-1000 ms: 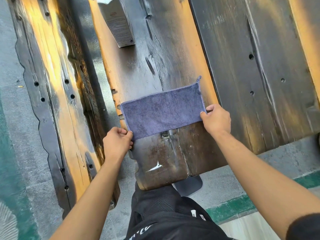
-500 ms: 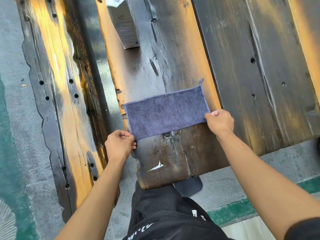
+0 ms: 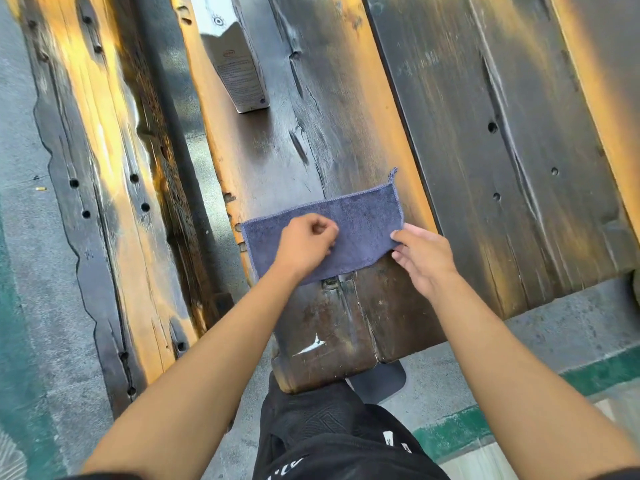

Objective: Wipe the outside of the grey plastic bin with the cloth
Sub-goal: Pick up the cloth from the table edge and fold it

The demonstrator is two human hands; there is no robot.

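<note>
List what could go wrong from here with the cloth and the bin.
1. The cloth lies flat on a rough, stained wooden table; it may pick up grime and smear it on the grey bin.
2. The left hand rests on top, while the right hand only touches a corner, so lifting could bunch the cloth.

Outdoor yard: weathered plank table [image 3: 485,168], concrete.
</note>
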